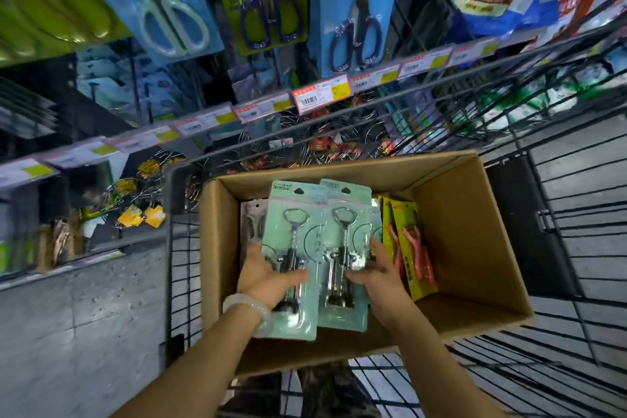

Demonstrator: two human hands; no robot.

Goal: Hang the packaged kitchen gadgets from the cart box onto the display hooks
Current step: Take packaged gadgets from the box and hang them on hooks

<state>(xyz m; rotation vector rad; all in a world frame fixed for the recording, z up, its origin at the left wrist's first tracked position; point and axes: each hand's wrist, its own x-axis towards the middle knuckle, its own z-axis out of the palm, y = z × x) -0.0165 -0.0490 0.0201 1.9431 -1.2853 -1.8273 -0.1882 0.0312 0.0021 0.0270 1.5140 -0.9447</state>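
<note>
**Two corkscrew packs in hand, hang holes pointing away**

Nearest us, our left hand (271, 276) curls round the lower half of the left corkscrew pack (293, 248), thumb across its blister, and our right hand (373, 276) holds the right corkscrew pack (349, 241) the same way. Both packs are raised just over the open cardboard box (475, 248) in the cart (559, 214). Each pack's long axis runs away from the grip — the hang holes sit at the far top edge, towards the shelving, so the lift would carry them forward and up. Neither hand is clearly nearer the display.

We count two mint-green corkscrew packs held. In the box there are at least two yellow packs (412, 248) to the right and one grey pack (251, 224) at the left — more may lie beneath, hidden. Farther off, four scissor packs (271, 0) hang above the price-tag rail (315, 98).
</note>
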